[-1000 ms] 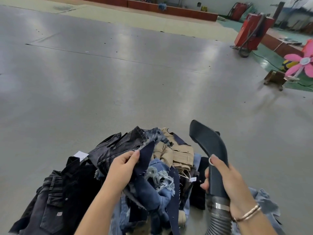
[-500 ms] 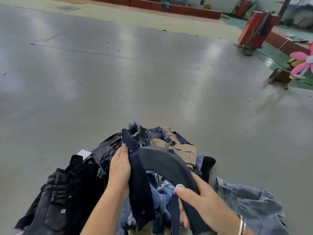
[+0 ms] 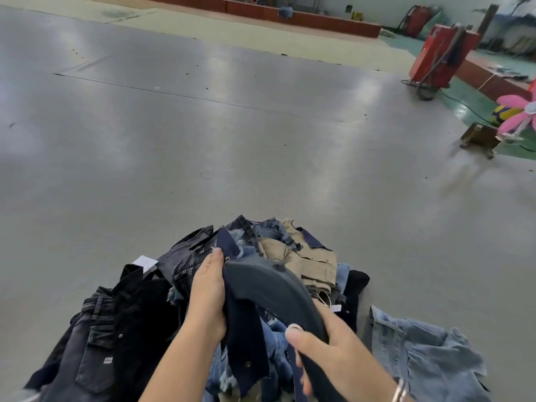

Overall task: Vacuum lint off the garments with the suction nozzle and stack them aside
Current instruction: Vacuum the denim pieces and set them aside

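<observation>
A heap of denim and khaki garments (image 3: 304, 256) lies on the grey floor right in front of me. My left hand (image 3: 207, 294) grips a dark navy strip (image 3: 243, 329) of a frayed blue garment and holds it up over the heap. My right hand (image 3: 327, 352) grips the black curved suction nozzle (image 3: 266, 285), whose wide mouth lies against the navy strip next to my left fingers. The hose is out of sight below the frame.
Black jeans (image 3: 95, 343) lie at the heap's left and a light blue denim piece (image 3: 426, 355) lies apart on the right. A red machine (image 3: 441, 56), a small wooden stool (image 3: 478, 137) and a pink flower-shaped object (image 3: 519, 111) stand far right.
The nozzle swung from upright on the right down and left onto the strip in my left hand. My left hand lifted the navy strip higher.
</observation>
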Motion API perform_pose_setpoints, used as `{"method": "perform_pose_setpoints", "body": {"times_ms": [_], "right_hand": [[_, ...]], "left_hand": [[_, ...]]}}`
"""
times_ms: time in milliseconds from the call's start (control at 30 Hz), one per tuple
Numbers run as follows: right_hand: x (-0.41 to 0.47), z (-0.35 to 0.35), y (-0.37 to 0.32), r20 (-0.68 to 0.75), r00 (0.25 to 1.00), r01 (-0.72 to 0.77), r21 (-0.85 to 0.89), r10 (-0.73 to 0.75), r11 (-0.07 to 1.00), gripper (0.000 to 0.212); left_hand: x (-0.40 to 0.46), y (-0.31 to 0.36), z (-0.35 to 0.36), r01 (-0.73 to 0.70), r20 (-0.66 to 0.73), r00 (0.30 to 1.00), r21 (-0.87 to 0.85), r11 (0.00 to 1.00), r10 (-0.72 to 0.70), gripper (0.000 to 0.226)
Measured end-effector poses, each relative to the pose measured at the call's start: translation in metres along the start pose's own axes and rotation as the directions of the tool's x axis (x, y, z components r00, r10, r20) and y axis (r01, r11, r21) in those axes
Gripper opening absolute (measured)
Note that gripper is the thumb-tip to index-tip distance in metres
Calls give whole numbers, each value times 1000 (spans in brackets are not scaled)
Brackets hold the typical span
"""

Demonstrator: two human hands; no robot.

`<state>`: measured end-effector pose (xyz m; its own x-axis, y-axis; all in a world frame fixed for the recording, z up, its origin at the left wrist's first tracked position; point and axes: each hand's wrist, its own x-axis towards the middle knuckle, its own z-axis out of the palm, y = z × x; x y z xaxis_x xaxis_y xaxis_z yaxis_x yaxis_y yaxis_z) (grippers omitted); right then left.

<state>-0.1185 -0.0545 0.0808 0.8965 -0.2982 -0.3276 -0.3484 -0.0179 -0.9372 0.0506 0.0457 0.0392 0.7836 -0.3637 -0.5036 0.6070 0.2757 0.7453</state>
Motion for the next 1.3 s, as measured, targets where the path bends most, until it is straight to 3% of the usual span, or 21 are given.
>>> {"method": "perform_pose_setpoints", "body": {"times_ms": [200,267,467,600,733,867,933,1033,1133,1300], "right_hand": [[18,-16,-9,-322,947,35,130,9,991,29],[18,-18,-7,-345,938,25,146,27,989,34],[16,-27,-5,-317,935,-14,412,158,911,41],[14,-59,-9,-466,858,97,560,216,823,40],[3,-68,-2,-408,900,-4,345,154,939,49],[1,-29,-1,-91,992,-71,128,83,989,31],[3,-13,-3,-36,995,-87,67,90,994,34],[11,-4,-7,-69,995,-64,85,70,994,29],[19,-8,-13,-243,970,-3,126,34,992,20],[14,-9,-12,-286,958,32,155,14,987,32]], "left_hand": [[-10,-9,9,-80,164,985,149,986,55,21],[-10,-6,11,-75,189,981,164,984,43,20],[-10,-2,10,-70,292,956,205,976,7,19],[-12,4,-6,-88,202,977,130,988,60,18],[-5,7,-9,-80,48,996,113,990,75,25],[3,5,1,-78,-30,996,102,992,82,31],[4,1,2,-89,-26,995,109,990,92,30],[0,-7,6,-84,46,996,108,991,80,26],[-5,-12,13,-99,113,990,138,985,83,20],[0,-2,10,-110,1,994,86,990,111,19]]}}
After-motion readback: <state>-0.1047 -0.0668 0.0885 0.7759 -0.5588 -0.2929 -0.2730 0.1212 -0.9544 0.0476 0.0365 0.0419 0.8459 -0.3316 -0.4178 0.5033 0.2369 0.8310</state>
